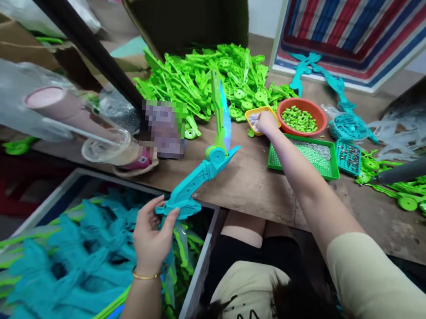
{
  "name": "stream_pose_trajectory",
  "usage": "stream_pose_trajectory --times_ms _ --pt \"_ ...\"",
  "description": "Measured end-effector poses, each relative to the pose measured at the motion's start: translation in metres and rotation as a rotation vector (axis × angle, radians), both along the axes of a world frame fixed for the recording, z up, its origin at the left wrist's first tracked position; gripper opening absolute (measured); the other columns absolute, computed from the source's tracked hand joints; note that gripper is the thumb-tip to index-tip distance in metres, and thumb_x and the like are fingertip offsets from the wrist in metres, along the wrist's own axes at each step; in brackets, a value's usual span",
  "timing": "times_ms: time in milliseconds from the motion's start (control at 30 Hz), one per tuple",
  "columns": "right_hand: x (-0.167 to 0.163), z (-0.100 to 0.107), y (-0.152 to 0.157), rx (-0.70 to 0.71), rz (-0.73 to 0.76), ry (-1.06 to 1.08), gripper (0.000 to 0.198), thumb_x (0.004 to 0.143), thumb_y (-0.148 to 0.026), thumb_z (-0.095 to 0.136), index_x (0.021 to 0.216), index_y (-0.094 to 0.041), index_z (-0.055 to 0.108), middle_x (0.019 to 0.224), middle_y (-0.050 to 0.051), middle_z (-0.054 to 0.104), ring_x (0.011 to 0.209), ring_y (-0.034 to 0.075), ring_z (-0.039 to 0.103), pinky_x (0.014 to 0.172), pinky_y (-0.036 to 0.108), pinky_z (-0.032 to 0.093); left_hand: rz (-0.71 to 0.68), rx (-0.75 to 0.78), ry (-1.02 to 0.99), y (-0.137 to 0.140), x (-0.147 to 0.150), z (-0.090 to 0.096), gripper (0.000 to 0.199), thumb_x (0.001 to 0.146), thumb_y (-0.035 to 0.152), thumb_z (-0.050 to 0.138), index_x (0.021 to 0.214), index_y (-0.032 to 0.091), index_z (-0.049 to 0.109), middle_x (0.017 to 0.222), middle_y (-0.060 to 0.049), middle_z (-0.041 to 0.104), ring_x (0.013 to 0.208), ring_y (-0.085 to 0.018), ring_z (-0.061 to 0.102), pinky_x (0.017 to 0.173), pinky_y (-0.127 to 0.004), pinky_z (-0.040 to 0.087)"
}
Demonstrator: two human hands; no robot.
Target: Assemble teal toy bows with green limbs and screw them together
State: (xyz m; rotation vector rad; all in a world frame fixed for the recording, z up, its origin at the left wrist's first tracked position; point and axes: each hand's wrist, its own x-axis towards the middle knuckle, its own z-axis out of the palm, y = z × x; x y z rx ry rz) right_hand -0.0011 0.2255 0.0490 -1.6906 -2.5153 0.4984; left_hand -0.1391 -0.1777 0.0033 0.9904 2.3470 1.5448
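Note:
My left hand [155,233] is closed around the lower end of a teal-and-green plastic piece [190,189], held tilted over the bench's front edge. Its teal lower part meets a long green arm [218,113] at a round joint. My right hand [267,122] reaches across the bench into a small yellow tray [252,111] of tiny pale parts. The fingers there are curled down and bunched; what they pinch is hidden. Beside that tray stands a red bowl [321,125] of small green pieces. In front of the bowl lies a green perforated basket [304,162] with small metal parts.
A large heap of green plastic parts [204,80] covers the back of the bench. A teal tray [348,158] of metal pieces stands at right. A drink cup [107,146] and a dark pole [96,47] are at left. Below is a bin of teal-and-green pieces [80,257].

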Motion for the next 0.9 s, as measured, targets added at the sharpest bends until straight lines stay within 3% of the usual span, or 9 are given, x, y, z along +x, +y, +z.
stream_pose_trajectory --times_ms 100,200,333,400,433,500,533,700,900 --pt "0.008 -0.001 0.004 0.051 -0.027 0.019 0.034 0.091 -0.017 0.043 0.117 -0.012 0.065 0.121 0.017 0.066 0.113 0.030 0.060 0.093 0.041 0.045 -0.051 -0.018 -0.021 0.004 0.002 -0.004 0.049 0.080 0.041 0.070 0.123 0.022 0.059 0.112 -0.007 0.064 0.097 -0.017 0.065 0.083 -0.028 0.054" --pt "0.018 0.008 -0.002 0.164 -0.039 0.106 0.036 0.094 -0.018 0.037 0.115 -0.011 0.065 0.121 0.017 0.064 0.116 0.030 0.058 0.097 0.045 0.043 -0.106 -0.023 -0.032 0.012 0.010 -0.001 0.044 0.082 0.041 0.067 0.120 0.022 0.061 0.115 -0.007 0.065 0.099 -0.018 0.064 0.083 -0.028 0.054" --pt "0.037 0.023 -0.065 0.353 0.001 0.554 0.025 0.093 -0.023 0.044 0.099 -0.013 0.066 0.108 0.011 0.065 0.107 0.022 0.061 0.097 0.042 0.046 -0.093 0.004 -0.043 0.026 0.027 0.006 0.041 0.081 0.042 0.068 0.115 0.019 0.064 0.108 -0.006 0.067 0.088 -0.016 0.065 0.077 -0.026 0.054" --pt "0.046 0.023 -0.118 0.210 0.107 0.837 0.020 0.093 -0.028 0.046 0.097 -0.016 0.062 0.095 0.006 0.067 0.091 0.016 0.065 0.088 0.035 0.052 -0.081 0.016 -0.056 0.035 0.037 0.006 0.041 0.081 0.043 0.068 0.114 0.019 0.064 0.105 -0.006 0.068 0.080 -0.013 0.065 0.073 -0.025 0.053" --pt "0.049 0.019 -0.144 0.061 0.150 0.940 0.019 0.093 -0.033 0.049 0.094 -0.018 0.060 0.087 0.003 0.067 0.081 0.014 0.065 0.080 0.032 0.054 -0.083 0.021 -0.059 0.040 0.042 0.006 0.041 0.082 0.043 0.067 0.114 0.019 0.064 0.105 -0.006 0.068 0.079 -0.013 0.065 0.073 -0.025 0.053" --pt "0.054 0.007 -0.189 -0.192 0.157 1.053 0.022 0.092 -0.041 0.052 0.091 -0.020 0.057 0.079 0.000 0.066 0.073 0.013 0.066 0.072 0.030 0.056 -0.102 0.031 -0.055 0.048 0.052 0.005 0.040 0.082 0.043 0.067 0.114 0.018 0.064 0.108 -0.006 0.068 0.085 -0.015 0.065 0.077 -0.027 0.053" --pt "0.055 0.000 -0.205 -0.220 0.146 1.072 0.022 0.091 -0.043 0.053 0.090 -0.021 0.057 0.078 0.000 0.066 0.071 0.013 0.065 0.071 0.030 0.056 -0.115 0.036 -0.052 0.051 0.058 0.006 0.040 0.083 0.043 0.067 0.114 0.018 0.064 0.109 -0.007 0.068 0.087 -0.015 0.065 0.078 -0.027 0.053" --pt "0.060 -0.020 -0.225 0.066 0.051 1.073 0.019 0.091 -0.038 0.055 0.087 -0.020 0.060 0.086 0.002 0.067 0.077 0.013 0.062 0.074 0.029 0.054 -0.177 0.076 -0.029 0.056 0.080 0.012 0.038 0.084 0.040 0.067 0.115 0.018 0.064 0.109 -0.006 0.068 0.088 -0.014 0.066 0.077 -0.025 0.053" --pt "0.067 -0.020 -0.228 0.243 0.132 1.081 0.016 0.093 -0.033 0.054 0.084 -0.020 0.058 0.077 -0.001 0.062 0.070 0.010 0.058 0.068 0.026 0.051 -0.188 0.131 0.018 0.048 0.091 0.015 0.035 0.084 0.037 0.067 0.115 0.021 0.065 0.111 -0.006 0.069 0.097 -0.017 0.065 0.081 -0.027 0.052"
